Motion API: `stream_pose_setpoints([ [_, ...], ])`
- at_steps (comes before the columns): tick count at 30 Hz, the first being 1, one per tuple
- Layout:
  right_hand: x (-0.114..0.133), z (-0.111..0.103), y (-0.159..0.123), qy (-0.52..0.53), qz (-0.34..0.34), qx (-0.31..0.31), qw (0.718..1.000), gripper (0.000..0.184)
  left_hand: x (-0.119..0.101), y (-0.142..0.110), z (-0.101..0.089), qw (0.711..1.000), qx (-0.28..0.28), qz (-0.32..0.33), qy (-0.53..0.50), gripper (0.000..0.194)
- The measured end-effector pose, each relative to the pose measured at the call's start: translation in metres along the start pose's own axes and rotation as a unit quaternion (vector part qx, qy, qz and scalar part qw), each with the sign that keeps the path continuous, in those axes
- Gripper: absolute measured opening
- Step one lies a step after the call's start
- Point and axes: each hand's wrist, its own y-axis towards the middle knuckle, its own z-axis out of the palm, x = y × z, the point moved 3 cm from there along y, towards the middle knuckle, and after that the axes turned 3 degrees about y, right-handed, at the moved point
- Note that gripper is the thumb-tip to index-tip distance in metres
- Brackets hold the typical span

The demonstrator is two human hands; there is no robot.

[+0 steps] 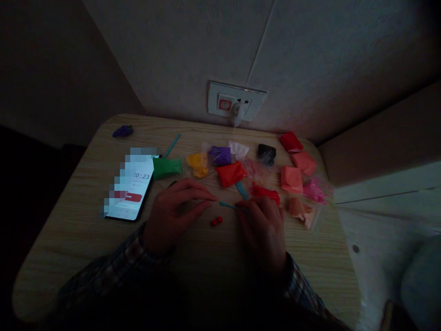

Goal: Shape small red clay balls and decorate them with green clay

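My right hand (262, 230) grips a thin teal modelling tool (226, 204) whose tip points left toward my left hand (175, 212). My left hand rests on the wooden table (86, 248) with its fingers stretched right, the fingertips meeting the tool's tip; whether they pinch anything is too dark to tell. A small red clay piece (217, 221), two joined balls, lies on the table just below the tool, between my hands. A second teal tool (241, 189) lies behind my right hand.
Several bags of coloured clay lie across the far half: green (166, 167), yellow (197, 164), purple (219, 156), red (231, 174), black (266, 153), salmon (291, 179), pink (315, 190). A phone (130, 189) showing a timer lies at left. A wall socket (234, 102) sits behind.
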Motion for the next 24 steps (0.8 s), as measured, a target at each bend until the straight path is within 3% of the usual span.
stream_pose_setpoints([
  [3, 0.004, -0.004, 0.002, 0.012, -0.005, -0.017, 1.0, 0.013, 0.002, 0.003, -0.014, 0.993, -0.021, -0.06, -0.1, 0.013],
  [6, 0.014, -0.016, 0.006, 0.062, -0.047, -0.066, 0.995, 0.015, 0.003, 0.003, -0.018, 0.976, 0.022, -0.096, -0.194, 0.016],
  [9, 0.027, -0.029, 0.01, 0.1, -0.096, -0.111, 0.984, 0.015, 0.001, 0.0, -0.008, 0.944, 0.094, -0.154, -0.275, 0.015],
  [13, 0.036, -0.037, 0.012, 0.119, -0.128, -0.138, 0.975, 0.016, -0.006, -0.003, 0.008, 0.898, 0.127, -0.225, -0.356, 0.014],
  [21, 0.043, -0.034, 0.012, 0.085, -0.149, -0.139, 0.975, 0.016, -0.011, -0.009, 0.023, 0.843, 0.181, -0.268, -0.43, 0.015],
  [24, 0.044, -0.034, 0.012, 0.09, -0.149, -0.142, 0.974, 0.013, -0.011, -0.011, 0.026, 0.843, 0.196, -0.263, -0.426, 0.017],
])
